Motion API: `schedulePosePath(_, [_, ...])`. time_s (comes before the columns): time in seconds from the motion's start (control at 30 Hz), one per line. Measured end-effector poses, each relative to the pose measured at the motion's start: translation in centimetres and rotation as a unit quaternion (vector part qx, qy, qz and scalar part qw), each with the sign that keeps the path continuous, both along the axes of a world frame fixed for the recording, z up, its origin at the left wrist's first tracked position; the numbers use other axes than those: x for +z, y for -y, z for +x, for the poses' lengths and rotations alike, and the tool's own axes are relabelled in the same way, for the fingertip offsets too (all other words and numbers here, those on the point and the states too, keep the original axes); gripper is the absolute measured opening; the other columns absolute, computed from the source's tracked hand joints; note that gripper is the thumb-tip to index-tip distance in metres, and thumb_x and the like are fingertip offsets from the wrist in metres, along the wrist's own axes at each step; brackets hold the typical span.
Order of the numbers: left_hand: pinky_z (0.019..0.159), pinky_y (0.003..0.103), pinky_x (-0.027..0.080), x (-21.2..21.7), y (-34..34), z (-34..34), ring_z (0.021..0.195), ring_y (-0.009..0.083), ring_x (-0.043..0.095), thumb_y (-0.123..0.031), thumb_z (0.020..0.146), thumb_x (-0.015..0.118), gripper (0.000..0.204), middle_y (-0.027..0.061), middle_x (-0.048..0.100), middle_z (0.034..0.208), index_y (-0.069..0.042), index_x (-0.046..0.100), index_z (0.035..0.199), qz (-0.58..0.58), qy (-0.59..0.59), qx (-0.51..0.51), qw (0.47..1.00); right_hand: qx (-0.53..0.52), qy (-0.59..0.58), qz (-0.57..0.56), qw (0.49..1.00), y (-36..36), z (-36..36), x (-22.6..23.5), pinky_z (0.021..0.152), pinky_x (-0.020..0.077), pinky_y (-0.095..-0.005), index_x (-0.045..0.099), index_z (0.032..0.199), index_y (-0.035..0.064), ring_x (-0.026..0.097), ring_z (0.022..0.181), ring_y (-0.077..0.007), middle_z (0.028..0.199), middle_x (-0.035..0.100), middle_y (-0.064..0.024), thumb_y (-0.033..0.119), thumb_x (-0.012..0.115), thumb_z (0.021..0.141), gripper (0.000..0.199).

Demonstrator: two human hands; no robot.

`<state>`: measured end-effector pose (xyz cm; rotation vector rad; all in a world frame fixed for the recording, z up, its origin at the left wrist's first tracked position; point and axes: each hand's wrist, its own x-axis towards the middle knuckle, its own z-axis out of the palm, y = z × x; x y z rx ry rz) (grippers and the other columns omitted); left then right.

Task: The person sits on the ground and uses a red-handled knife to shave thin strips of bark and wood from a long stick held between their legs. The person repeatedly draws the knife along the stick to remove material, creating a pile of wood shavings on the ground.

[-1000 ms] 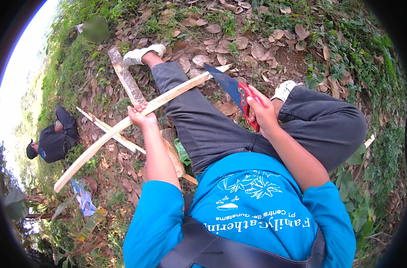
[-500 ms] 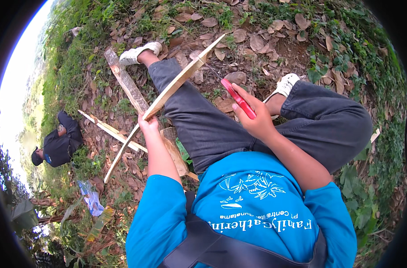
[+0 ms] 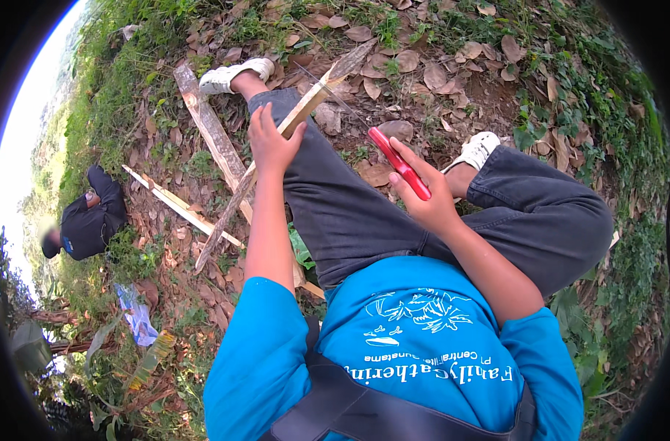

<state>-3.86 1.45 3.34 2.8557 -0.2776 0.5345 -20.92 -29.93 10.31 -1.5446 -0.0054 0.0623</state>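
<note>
A long split wooden strip [image 3: 232, 210], with rough bark-brown stretches and a pale cut stretch, slants over my bent left leg. My left hand [image 3: 274, 143] holds it partway along, the strip passing between the thumb and the loosely stretched fingers. In my right hand [image 3: 432, 198] is a red-handled cutting tool [image 3: 399, 163] with a long thin blade. The blade crosses the strip near its far, tapered end and sticks out beyond it. Whether its edge is toothed cannot be made out.
A bark-covered timber piece [image 3: 216, 136] and a pale split stick [image 3: 174, 203] lie on the leafy ground to the left. A person in dark clothes [image 3: 92, 220] sits farther left. Near them lies a blue-white plastic bag [image 3: 138, 316]. Green plants [image 3: 607, 95] grow on the right.
My left hand has moved farther up the strip, towards the blade. The strip has turned, now showing brown bark on its lower part. More of the blade now shows past the strip.
</note>
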Motion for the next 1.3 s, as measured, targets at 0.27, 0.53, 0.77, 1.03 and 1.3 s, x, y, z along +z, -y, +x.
schedulePosePath(0.27, [0.088,0.05,0.059,-2.0,4.9,6.7,0.103,0.038,0.074,-0.047,0.085,0.078,0.05,0.0161,0.076,0.11,-0.015,0.066,0.121,0.033,-0.232,0.056,0.97,-0.069,0.048,0.018,0.996,-0.3,-0.3,2.2,0.065,0.0423,-0.0177,0.051,0.155,0.0035,0.05,0.075,0.0,0.105,0.067,0.0009,0.003,0.063,0.102,0.055])
schedulePosePath(0.53, [0.085,0.05,0.061,-1.8,5.7,6.6,0.098,0.0372,0.076,-0.039,0.087,0.074,0.032,0.0153,0.078,0.103,-0.015,0.073,0.109,0.015,-0.23,0.104,0.967,-0.054,0.044,-0.015,0.997,-1.2,0.9,1.8,0.07,0.045,-0.0177,0.05,0.155,0.0022,0.053,0.081,-0.0008,0.116,0.069,-0.003,0.005,0.065,0.102,0.054])
schedulePosePath(0.77, [0.091,0.048,0.059,-2.4,3.0,9.8,0.106,0.0366,0.073,-0.043,0.087,0.072,0.044,0.0187,0.077,0.11,-0.013,0.075,0.119,-0.016,-0.34,0.024,0.94,-0.041,0.055,-0.028,0.997,-2.4,2.2,1.8,0.074,0.0468,-0.0188,0.053,0.153,0.0011,0.055,0.083,-0.0025,0.12,0.071,-0.0052,0.007,0.066,0.103,0.052])
schedulePosePath(1.03, [0.095,0.046,0.057,-2.7,1.3,11.3,0.109,0.0367,0.072,-0.041,0.083,0.074,0.05,0.0203,0.076,0.115,-0.006,0.073,0.118,-0.122,-0.322,-0.05,0.937,-0.045,0.042,-0.016,0.998,-3.6,4.3,1.4,0.08,0.0478,-0.0203,0.054,0.153,0.0035,0.058,0.089,-0.0037,0.117,0.072,-0.0044,0.008,0.067,0.102,0.052])
schedulePosePath(1.3, [0.098,0.045,0.057,-2.8,0.2,14.4,0.112,0.0343,0.072,-0.043,0.081,0.074,0.054,0.0183,0.076,0.117,-0.008,0.074,0.121,-0.036,-0.329,0.013,0.943,-0.028,0.066,-0.083,0.994,-6.0,8.4,2.2,0.076,0.0495,-0.0225,0.055,0.152,0.0048,0.059,0.083,-0.0048,0.112,0.073,-0.0077,0.009,0.069,0.101,0.053])
